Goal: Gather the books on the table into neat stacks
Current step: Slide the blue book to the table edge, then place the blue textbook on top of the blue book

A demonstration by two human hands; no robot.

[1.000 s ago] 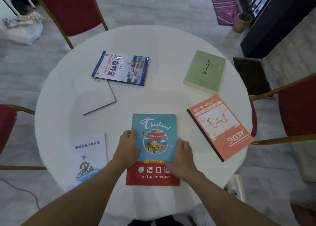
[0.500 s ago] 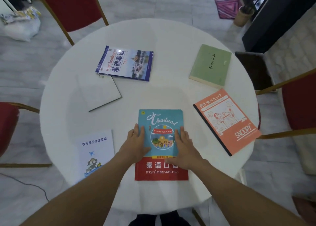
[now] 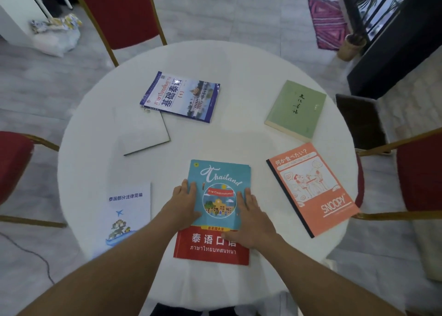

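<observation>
A teal and red Thailand book [image 3: 222, 172] lies at the near middle of the round white table [image 3: 215, 62]. My left hand [image 3: 184, 204] holds its left edge, thumb on the cover. My right hand [image 3: 251, 219] presses flat on the right half of the cover. Other books lie singly around it: a blue textbook [image 3: 181, 95] at the far left, a white book [image 3: 143, 131] just below it, a green book [image 3: 296, 107] at the far right, an orange Snoopy notebook [image 3: 313, 189] at the right, and a white booklet [image 3: 126, 213] at the near left.
Red chairs stand around the table: one at the far side [image 3: 119, 9], one at the left [image 3: 12, 162], one at the right [image 3: 421, 174]. A dark bin [image 3: 358, 122] sits on the floor by the right edge. A cable [image 3: 28, 251] runs along the floor at the left.
My right hand has slid from the Thailand book's right edge onto its cover, and my left hand has crept a little further up its left edge. The other books have not moved.
</observation>
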